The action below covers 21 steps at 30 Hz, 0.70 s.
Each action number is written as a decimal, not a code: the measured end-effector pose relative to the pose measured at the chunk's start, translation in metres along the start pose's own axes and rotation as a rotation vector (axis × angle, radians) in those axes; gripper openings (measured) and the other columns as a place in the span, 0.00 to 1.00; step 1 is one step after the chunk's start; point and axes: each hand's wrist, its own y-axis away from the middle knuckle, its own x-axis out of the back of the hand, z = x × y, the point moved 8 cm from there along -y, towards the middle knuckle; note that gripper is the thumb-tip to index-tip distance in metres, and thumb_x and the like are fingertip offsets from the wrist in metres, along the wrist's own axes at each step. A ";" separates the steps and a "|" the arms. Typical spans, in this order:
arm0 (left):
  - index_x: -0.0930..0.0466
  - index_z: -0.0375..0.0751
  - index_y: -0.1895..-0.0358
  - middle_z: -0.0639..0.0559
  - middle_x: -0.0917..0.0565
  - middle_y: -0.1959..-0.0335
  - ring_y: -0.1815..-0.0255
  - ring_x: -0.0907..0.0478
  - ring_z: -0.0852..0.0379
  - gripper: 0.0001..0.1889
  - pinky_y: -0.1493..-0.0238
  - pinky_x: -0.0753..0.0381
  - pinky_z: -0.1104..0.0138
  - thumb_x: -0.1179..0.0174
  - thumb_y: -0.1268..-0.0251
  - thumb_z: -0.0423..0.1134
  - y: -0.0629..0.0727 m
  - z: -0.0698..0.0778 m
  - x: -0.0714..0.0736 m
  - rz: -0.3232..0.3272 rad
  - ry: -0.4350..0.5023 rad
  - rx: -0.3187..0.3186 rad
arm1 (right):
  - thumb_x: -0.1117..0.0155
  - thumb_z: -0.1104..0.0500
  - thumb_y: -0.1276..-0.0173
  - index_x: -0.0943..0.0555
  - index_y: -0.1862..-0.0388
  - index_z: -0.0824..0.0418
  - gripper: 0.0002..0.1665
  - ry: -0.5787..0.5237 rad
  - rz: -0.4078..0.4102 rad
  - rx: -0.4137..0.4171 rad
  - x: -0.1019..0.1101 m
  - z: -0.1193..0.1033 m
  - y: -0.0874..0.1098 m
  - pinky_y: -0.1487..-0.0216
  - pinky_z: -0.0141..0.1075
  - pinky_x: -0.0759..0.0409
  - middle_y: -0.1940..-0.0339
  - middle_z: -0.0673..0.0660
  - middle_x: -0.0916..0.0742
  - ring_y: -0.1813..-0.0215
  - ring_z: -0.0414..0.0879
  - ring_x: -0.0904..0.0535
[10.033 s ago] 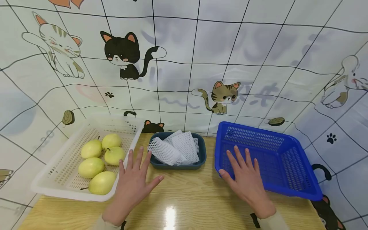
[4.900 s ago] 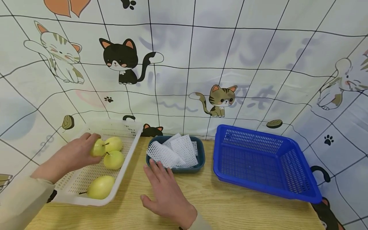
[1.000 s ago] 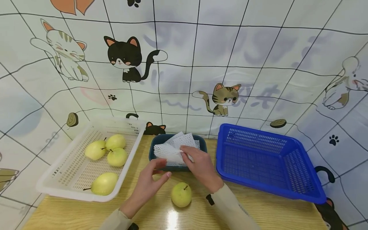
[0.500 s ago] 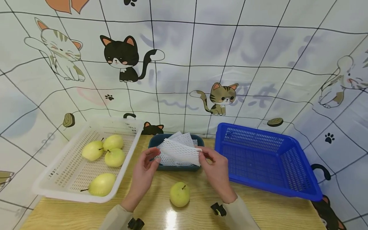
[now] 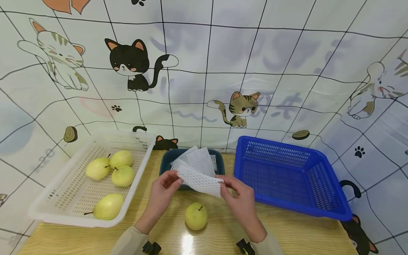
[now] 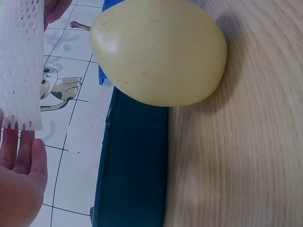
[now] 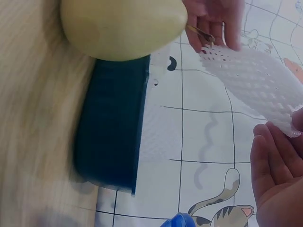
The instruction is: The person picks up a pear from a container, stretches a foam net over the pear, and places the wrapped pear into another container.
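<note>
A white foam fruit net [image 5: 199, 182] is stretched between both hands, over the front edge of the dark teal tray [image 5: 164, 165]. My left hand [image 5: 160, 193] pinches its left end between thumb and fingers. At the other end, my right hand [image 5: 242, 198] pinches a corner. On the table just below the net sits a single yellow-green pear [image 5: 196, 216], its stem pointing up and away; neither hand touches it. Both wrist views show this pear large and close. More foam nets [image 5: 200, 158] lie piled in the tray behind the held one.
At left stands a white perforated basket [image 5: 71, 205] holding several pears [image 5: 109, 206]. A blue perforated basket [image 5: 280, 173] stands on the right. Behind the wooden table [image 5: 169, 237] hangs a cat-patterned sheet [image 5: 191, 85].
A pear has gone from the white basket to the table. My right hand has lifted a foam net from the tray and drawn it nearer; my left hand has taken its other end.
</note>
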 end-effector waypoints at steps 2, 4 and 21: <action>0.19 0.28 0.53 0.48 0.16 0.60 0.59 0.19 0.60 0.07 0.58 0.19 0.72 0.36 0.31 0.24 0.000 0.001 0.000 0.002 0.001 -0.020 | 0.31 0.73 0.34 0.11 0.48 0.53 0.20 0.020 0.000 0.064 0.000 -0.005 0.004 0.59 0.29 0.16 0.52 0.51 0.09 0.56 0.44 0.12; 0.19 0.28 0.55 0.52 0.16 0.62 0.61 0.20 0.60 0.06 0.60 0.20 0.72 0.36 0.31 0.24 -0.001 0.002 0.000 0.008 0.002 -0.033 | 0.30 0.74 0.36 0.11 0.49 0.55 0.20 0.022 -0.003 0.116 -0.002 -0.009 0.009 0.57 0.28 0.17 0.52 0.52 0.09 0.57 0.44 0.12; 0.25 0.24 0.52 0.58 0.16 0.56 0.53 0.17 0.64 0.07 0.53 0.18 0.73 0.40 0.29 0.21 -0.006 0.009 -0.013 -0.139 0.115 -0.145 | 0.57 0.65 0.19 0.18 0.37 0.66 0.23 -0.206 -0.361 0.409 -0.032 -0.029 0.025 0.30 0.39 0.26 0.35 0.64 0.16 0.33 0.55 0.20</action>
